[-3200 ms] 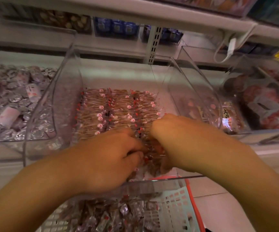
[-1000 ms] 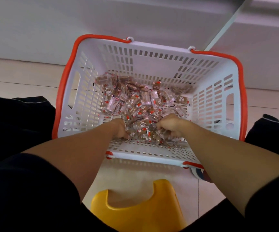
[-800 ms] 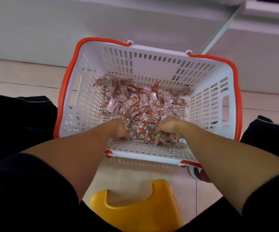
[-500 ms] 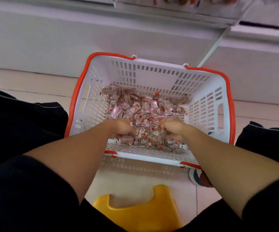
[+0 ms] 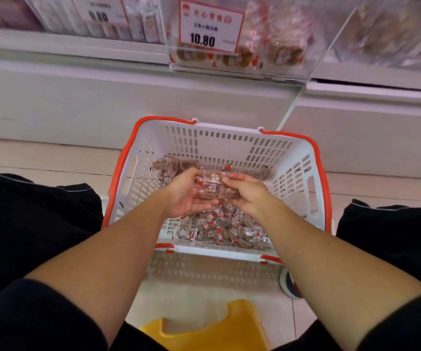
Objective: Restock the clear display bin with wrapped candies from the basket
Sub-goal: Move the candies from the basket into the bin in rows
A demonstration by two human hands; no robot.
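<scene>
Now both hands have lifted above the basket, fingers cupping a bunch of candies.

Glossy clear-wrapped candies, matt white perforated plastic basket, smooth yellow plastic stool.

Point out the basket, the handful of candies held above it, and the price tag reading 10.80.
basket [image 5: 219,144]: head view, on the bare far wall.
handful of candies [image 5: 210,187]: head view, on the top wrappers between both hands.
price tag [image 5: 210,26]: head view, on the card's middle.
</scene>
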